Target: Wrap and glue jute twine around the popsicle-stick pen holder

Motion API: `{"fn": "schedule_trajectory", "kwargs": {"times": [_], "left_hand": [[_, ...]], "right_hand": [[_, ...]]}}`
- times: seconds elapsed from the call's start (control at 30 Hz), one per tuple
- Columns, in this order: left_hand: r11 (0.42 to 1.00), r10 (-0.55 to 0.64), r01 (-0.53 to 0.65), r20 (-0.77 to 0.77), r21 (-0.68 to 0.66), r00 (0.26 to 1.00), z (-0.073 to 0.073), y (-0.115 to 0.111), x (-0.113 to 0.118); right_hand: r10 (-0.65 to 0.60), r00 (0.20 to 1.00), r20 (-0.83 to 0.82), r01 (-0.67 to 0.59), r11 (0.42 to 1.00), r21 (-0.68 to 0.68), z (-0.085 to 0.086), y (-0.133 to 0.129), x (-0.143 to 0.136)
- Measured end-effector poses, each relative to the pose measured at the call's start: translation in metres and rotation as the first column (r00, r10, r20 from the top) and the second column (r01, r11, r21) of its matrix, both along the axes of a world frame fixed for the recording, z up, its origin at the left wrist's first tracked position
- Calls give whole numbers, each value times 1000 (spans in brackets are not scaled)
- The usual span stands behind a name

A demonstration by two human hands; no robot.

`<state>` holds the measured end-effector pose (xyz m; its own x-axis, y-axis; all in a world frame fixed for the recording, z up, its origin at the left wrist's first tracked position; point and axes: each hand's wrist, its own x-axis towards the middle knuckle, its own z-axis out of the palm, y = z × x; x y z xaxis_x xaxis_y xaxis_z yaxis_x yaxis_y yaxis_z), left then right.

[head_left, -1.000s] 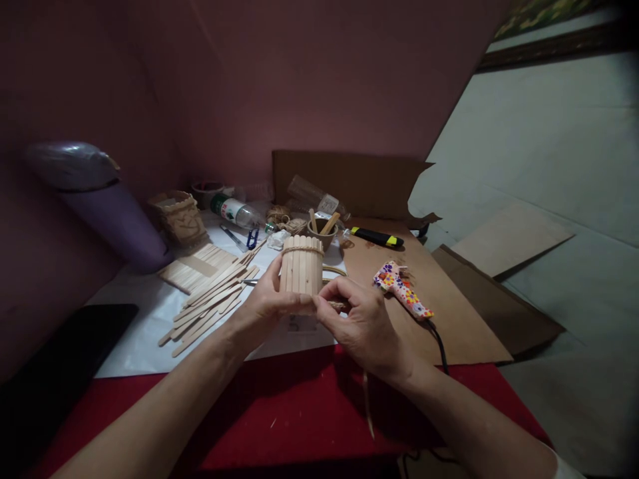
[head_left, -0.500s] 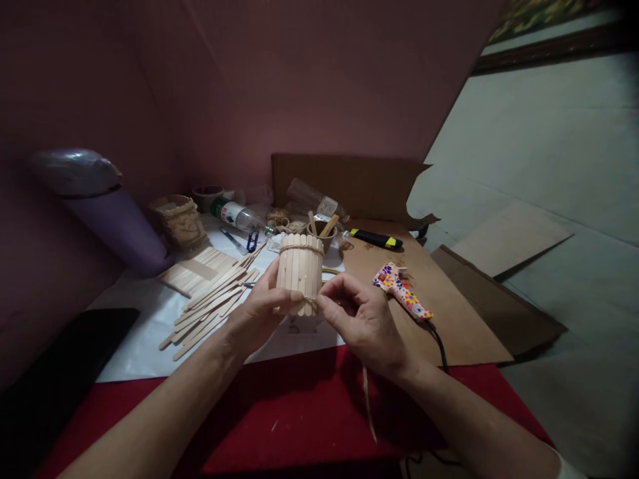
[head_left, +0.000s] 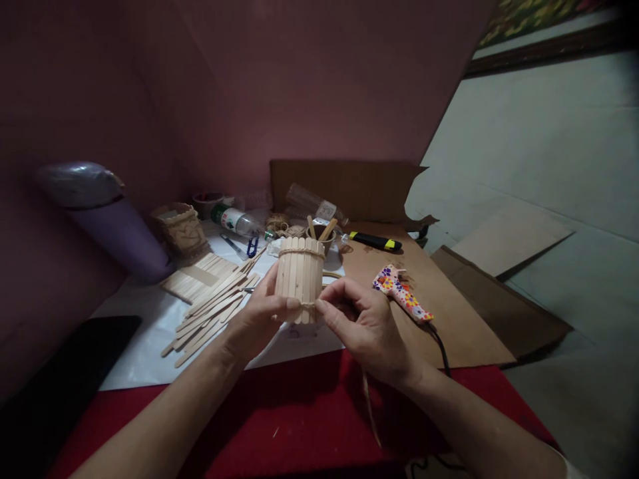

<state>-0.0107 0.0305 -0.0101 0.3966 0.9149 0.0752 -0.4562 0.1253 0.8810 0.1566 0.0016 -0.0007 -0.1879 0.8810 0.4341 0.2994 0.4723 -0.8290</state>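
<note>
A round cup faced with upright popsicle sticks [head_left: 299, 276] is held up over the front of the table. Twine circles it near the top, and a second strand runs across near its lower end. My left hand [head_left: 262, 309] grips the cup from the left, its thumb lying across the lower sticks. On the other side my right hand [head_left: 357, 322] pinches the twine [head_left: 369, 409] against the cup's lower right edge. The loose end dangles below that hand over the red cloth. The cup's far side is hidden.
Loose popsicle sticks [head_left: 210, 319] lie on the left. A flowered glue gun [head_left: 402, 293] and a black-yellow utility knife [head_left: 375, 241] rest on cardboard [head_left: 449, 326]. Behind are plastic bottles [head_left: 237, 219], a pot with sticks [head_left: 327, 234], a decorated container [head_left: 178, 229] and a purple umbrella-like bundle [head_left: 117, 226].
The cup and both hands sit very slightly lower in view, and the cup is tilted a little differently. My left thumb has shifted slightly; both grips continue.
</note>
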Motion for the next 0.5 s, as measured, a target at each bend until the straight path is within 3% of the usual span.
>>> {"fn": "schedule_trajectory", "kwargs": {"times": [0.3, 0.5], "left_hand": [[1000, -3, 3, 27, -7, 1000, 0, -1, 1], [998, -53, 54, 51, -13, 997, -3, -1, -3]], "right_hand": [[-11, 1000, 1, 11, 1000, -21, 2, -1, -2], [7, 997, -73, -16, 993, -121, 2, 0, -3]]}}
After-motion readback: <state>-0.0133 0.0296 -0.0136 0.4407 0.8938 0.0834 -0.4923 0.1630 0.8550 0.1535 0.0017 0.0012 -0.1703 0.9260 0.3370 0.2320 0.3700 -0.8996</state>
